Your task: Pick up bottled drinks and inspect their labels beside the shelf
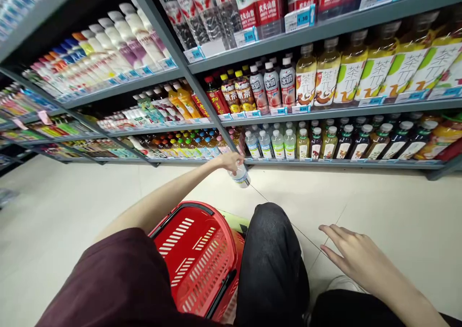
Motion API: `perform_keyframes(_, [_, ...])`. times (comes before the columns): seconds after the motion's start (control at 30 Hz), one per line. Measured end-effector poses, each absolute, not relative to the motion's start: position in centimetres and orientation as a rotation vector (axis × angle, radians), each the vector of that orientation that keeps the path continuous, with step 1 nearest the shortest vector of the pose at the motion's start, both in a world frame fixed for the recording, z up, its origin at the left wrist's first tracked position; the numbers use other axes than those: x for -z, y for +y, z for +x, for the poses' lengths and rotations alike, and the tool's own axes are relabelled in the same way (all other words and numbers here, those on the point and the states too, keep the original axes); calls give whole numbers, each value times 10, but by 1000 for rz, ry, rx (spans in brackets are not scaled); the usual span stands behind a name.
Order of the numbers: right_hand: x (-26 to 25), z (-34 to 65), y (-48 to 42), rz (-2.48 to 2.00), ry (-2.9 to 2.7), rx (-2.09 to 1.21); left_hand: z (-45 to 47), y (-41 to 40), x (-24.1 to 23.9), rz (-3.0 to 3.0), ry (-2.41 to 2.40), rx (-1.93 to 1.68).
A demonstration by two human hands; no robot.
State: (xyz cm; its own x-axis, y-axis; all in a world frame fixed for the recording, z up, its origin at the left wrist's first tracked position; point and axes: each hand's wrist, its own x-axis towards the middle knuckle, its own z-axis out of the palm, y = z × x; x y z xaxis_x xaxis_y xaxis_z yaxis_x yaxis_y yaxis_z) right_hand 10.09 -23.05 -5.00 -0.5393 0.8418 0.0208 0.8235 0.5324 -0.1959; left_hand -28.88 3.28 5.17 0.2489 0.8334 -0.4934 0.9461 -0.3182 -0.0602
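Observation:
My left hand is wrapped round the upper part of a clear drink bottle with a white and blue label. The bottle is tilted in front of the lowest shelf, above the pale floor; whether its base touches the floor I cannot tell. Over my right leg, my right hand hangs with fingers stretched out and nothing in them. A red shopping basket stands on the floor under my left arm, left of my bent knee.
Grey shelving runs across the front. Its bottom row holds similar clear bottles and dark juice bottles. Tall tea bottles line the middle shelf, with water bottles above. White dairy bottles stand to the left.

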Motion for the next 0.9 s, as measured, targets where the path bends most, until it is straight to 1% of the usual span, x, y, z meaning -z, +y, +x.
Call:
perform_keyframes(0.17, [64, 107, -237, -1278, -2595, -153, -333, 27, -7, 2243, 1797, 629])
perform_keyframes(0.27, [49, 103, -235, -1198, -2584, -85, -341, 35, 15, 2234, 1867, 612])
perform_keyframes(0.4, [23, 99, -227, -958, -2643, 129, -340, 62, 32, 2224, 1972, 581])
perform_keyframes(0.5, [20, 102, -222, -845, -2670, 239, -338, 88, 38, 2227, 2050, 537])
perform_keyframes(0.8, [43, 111, -219, -871, -2679, 91, -344, 143, 50, 2294, 2127, 457])
perform_keyframes(0.9, [57, 113, -226, -894, -2650, 94, -351, 156, 56, 2311, 2129, 458])
